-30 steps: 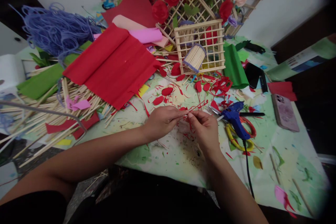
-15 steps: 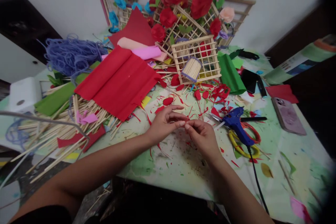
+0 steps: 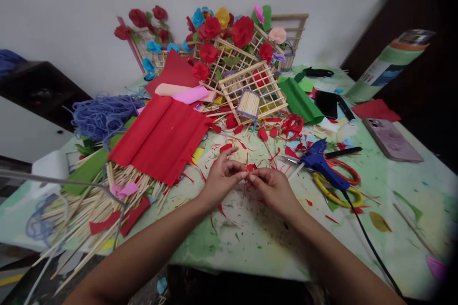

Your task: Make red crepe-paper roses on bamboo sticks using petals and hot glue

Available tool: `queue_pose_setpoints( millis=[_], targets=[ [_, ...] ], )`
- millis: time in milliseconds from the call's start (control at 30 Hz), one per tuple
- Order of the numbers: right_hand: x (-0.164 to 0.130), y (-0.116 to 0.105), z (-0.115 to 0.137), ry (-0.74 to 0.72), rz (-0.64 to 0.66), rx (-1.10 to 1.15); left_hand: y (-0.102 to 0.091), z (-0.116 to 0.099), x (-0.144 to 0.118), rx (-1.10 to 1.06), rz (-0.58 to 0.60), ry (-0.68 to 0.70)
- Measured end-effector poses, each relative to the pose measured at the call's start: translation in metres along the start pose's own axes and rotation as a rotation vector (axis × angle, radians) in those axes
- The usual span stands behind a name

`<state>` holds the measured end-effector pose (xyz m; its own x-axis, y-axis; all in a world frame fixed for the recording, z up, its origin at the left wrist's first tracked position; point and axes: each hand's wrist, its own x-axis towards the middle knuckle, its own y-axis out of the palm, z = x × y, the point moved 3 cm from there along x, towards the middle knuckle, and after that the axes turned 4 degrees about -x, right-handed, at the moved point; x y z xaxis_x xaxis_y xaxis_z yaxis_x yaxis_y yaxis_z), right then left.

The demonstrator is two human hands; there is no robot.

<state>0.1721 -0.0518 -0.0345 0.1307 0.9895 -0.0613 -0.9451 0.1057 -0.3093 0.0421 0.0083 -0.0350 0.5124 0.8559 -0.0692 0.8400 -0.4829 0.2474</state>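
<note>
My left hand (image 3: 220, 178) and my right hand (image 3: 274, 189) meet over the middle of the table (image 3: 257, 238), fingertips pinched together on a small red paper piece (image 3: 249, 168) with a thin stick under it. Loose red paper petals (image 3: 229, 147) and scraps lie just beyond the fingers. A blue glue gun (image 3: 320, 163) rests to the right of my right hand, its black cord trailing toward the table's front edge.
A large red crepe sheet (image 3: 161, 136) lies left of my hands over a pile of wooden sticks (image 3: 93, 200). Behind stand a stick lattice box (image 3: 252, 90), paper flowers (image 3: 243, 31), purple cord (image 3: 103, 114), green paper (image 3: 298, 100). Scissors (image 3: 338, 186) and a phone (image 3: 391, 139) lie right.
The camera has tilted up, showing more wall and flowers. Both hands stayed together on the red piece, shifting slightly nearer to me; the left fingers spread a little.
</note>
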Motion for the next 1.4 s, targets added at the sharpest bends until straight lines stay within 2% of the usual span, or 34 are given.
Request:
queue_pose_setpoints(
  millis=[233,533,633,733,800,900,1000,1167,1267,1333,1400],
  targets=[
    [0.001,-0.002,-0.005,0.031,-0.011,-0.033,-0.001,0.003,0.004,-0.06,0.044,-0.064],
    [-0.003,-0.007,0.005,-0.046,-0.137,-0.353,-0.002,0.003,0.007,-0.067,0.094,-0.057],
    [-0.002,-0.006,0.003,-0.012,-0.114,-0.286,-0.002,0.003,0.006,-0.072,0.1,-0.064],
    [-0.001,-0.004,0.002,0.019,-0.047,-0.058,-0.001,0.002,0.005,-0.08,0.108,-0.056],
    [0.0,-0.005,0.001,0.02,-0.057,0.096,-0.001,0.002,0.005,-0.086,0.107,-0.048],
    [-0.001,-0.009,0.001,0.004,-0.17,0.234,0.0,0.001,0.004,-0.087,0.106,-0.059],
    [-0.004,-0.019,0.004,-0.079,-0.392,0.318,0.0,0.001,0.003,-0.088,0.099,-0.068],
    [-0.014,-0.047,0.017,-0.421,-0.884,0.392,-0.001,0.001,0.003,-0.096,0.103,-0.057],
    [-0.02,-0.06,0.024,-0.558,-1.086,0.321,-0.001,0.001,0.003,-0.112,0.096,-0.068],
    [-0.021,-0.06,0.027,-0.557,-1.06,0.17,0.0,0.001,0.003,-0.116,0.096,-0.066],
    [-0.017,-0.052,0.029,-0.49,-0.857,-0.034,0.001,0.0,0.003,-0.114,0.105,-0.062]
  ],
)
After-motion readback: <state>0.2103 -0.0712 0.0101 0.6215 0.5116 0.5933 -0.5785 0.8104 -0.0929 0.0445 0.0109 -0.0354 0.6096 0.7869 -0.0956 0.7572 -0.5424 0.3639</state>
